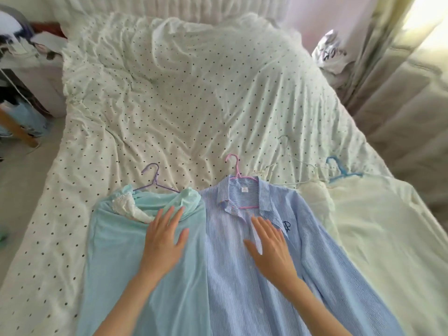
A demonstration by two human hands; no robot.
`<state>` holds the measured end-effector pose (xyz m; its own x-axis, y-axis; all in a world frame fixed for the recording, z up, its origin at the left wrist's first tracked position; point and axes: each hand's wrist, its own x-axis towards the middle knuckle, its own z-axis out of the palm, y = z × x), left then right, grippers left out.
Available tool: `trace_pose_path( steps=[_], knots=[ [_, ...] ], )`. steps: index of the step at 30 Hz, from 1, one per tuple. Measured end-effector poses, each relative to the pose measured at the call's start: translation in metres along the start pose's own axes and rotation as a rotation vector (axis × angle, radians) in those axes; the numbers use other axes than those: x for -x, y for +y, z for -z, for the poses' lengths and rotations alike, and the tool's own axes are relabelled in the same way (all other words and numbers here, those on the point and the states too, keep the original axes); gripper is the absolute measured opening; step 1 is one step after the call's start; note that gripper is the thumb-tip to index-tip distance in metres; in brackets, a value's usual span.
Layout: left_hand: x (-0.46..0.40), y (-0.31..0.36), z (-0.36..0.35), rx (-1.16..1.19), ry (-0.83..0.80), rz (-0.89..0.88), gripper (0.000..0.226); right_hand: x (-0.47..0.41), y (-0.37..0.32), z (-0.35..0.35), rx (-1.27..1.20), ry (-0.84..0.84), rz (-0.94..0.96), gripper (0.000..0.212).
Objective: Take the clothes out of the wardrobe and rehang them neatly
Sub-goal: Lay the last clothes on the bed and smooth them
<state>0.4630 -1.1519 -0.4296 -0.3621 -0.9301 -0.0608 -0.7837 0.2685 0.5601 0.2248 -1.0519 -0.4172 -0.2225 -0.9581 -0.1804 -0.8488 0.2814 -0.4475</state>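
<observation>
Three garments on hangers lie side by side along the near edge of a bed (169, 105) covered in a rumpled white sheet with small dark dots. At the left of the row, a pale aqua top (126, 251) with a white lace collar sits on a purple hanger (155, 180), its hook pointing toward the head of the bed. The left hand (164, 241) lies flat on the aqua top just below the neckline, fingers straight and slightly spread, gripping nothing. Touching that garment's right side, a blue-and-white striped shirt (242, 287) hangs on a pink hanger (238, 175), collar open, a dark embroidered mark on its chest. The right hand (269, 246) presses palm-down on the shirt's button placket just below the collar, fingers extended and holding nothing. Toward the bed's right edge, a cream garment (378, 238) lies on a blue hanger (339, 170); beside it rests what appears to be a thin white hanger (291, 163), though it is hard to make out against the sheet. Past the bed's far right corner, a white bag (332, 52) with dark lettering sits near pale curtains (400, 81).
</observation>
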Motion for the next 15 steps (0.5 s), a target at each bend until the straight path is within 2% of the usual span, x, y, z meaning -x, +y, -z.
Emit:
trace_pose_path(
  steps=[4,8,11,15],
  knots=[
    [0.016,0.067,-0.001,0.04,-0.022,-0.124,0.072,0.073,0.032,0.053,0.043,0.186,-0.093,0.085],
    [0.038,0.137,-0.01,-0.043,-0.038,-0.372,0.066,0.149,0.059,0.095,0.075,0.326,-0.19,0.065],
    [0.072,0.204,-0.022,-0.001,-0.087,-0.475,0.071,0.211,0.085,0.123,0.112,0.422,-0.267,0.07],
    [0.126,0.297,-0.048,0.066,-0.161,-0.632,0.072,0.298,0.131,0.165,0.143,0.556,-0.407,0.066]
  ],
)
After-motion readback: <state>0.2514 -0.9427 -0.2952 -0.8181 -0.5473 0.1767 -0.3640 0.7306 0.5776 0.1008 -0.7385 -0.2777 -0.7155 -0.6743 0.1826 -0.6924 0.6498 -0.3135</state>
